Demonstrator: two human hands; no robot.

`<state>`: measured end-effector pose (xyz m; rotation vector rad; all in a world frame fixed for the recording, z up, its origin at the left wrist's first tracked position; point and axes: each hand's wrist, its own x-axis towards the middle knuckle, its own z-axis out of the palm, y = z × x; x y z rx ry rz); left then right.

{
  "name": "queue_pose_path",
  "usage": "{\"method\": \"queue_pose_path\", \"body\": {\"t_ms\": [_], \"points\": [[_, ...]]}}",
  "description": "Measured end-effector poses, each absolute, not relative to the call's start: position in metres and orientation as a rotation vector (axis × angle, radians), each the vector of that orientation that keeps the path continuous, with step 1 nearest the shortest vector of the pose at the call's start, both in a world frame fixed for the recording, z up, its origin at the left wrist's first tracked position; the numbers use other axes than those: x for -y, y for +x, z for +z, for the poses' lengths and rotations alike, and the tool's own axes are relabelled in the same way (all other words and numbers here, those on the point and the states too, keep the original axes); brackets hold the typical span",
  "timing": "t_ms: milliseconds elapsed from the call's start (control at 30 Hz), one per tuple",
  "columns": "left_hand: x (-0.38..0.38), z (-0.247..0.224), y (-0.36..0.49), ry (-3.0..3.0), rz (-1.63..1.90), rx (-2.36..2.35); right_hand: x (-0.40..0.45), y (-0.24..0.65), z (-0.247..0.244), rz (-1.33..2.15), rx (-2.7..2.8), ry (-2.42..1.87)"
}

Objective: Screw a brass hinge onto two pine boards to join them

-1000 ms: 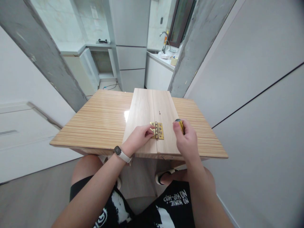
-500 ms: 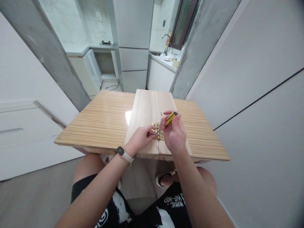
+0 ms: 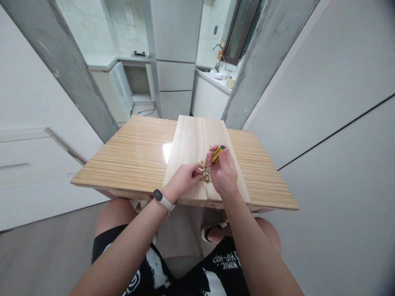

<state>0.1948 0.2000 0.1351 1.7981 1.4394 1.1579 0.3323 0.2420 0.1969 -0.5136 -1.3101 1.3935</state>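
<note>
My right hand [image 3: 225, 172] is closed around the yellow and black handle of a screwdriver [image 3: 217, 153], held at a slant. Its shaft runs down and left to the brass hinge [image 3: 207, 176]. That hinge lies across the seam between two pale wooden boards [image 3: 189, 142], which sit side by side. Over the hinge's left leaf, my left hand [image 3: 189, 176] pinches with its fingertips beside the screwdriver's tip. What sits between those fingertips is too small to make out. Part of the hinge is hidden behind both hands.
Under the boards is a wood-grain table [image 3: 135, 152] with angled ends. Beyond it stand a grey fridge [image 3: 175, 78] and a counter with a sink and tap [image 3: 217, 57]. White panels rise at left and right. My knees are below the table's front edge.
The screwdriver's handle and my right hand have shifted slightly left and tilted more upright. My left hand stays at the hinge. The camera view has moved a little.
</note>
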Motion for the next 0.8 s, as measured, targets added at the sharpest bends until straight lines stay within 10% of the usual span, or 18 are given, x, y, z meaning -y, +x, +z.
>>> {"method": "queue_pose_path", "body": {"t_ms": [800], "points": [[-0.2006,0.1309,0.1948,1.809,1.194,-1.399,-0.2428,0.3323,0.2072,1.379,1.426,-0.469]]}}
